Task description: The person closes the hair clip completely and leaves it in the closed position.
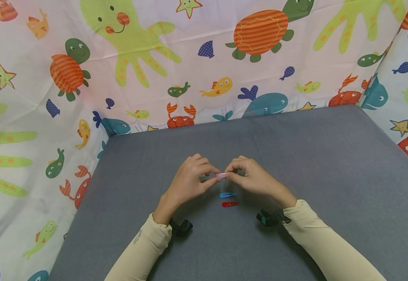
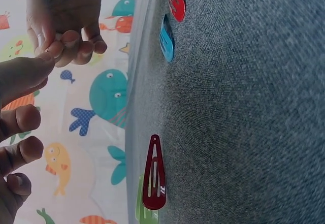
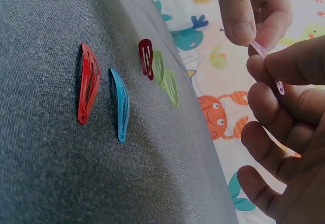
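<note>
Both hands meet above the middle of the grey mat (image 1: 330, 164), and between them is a pink clip (image 1: 221, 175), held clear of the surface. The left hand (image 1: 190, 180) pinches one end of it between thumb and forefinger, its other fingers curled loosely beneath; the right hand (image 1: 254, 178) pinches the other end the same way, so the clip spans the small gap between the two sets of fingertips. In the right wrist view the pink clip (image 3: 266, 64) shows as a thin strip running from the left fingertips down across the right forefinger, a grip at both ends that looks suited to flexing or snapping it rather than just carrying it. Just below the hands, on the side toward the person, a blue clip (image 1: 227, 195) and a red clip (image 1: 229, 204) lie flat on the mat, side by side and close without touching. Beyond the hands, hidden from the head view, a dark red clip (image 2: 154, 176) lies on the mat with a green clip (image 3: 158, 66) right behind it and a second green one (image 3: 170, 88) alongside; whether those touch I cannot tell. A sea-creature cloth (image 1: 204, 66) backs the mat on three sides.
</note>
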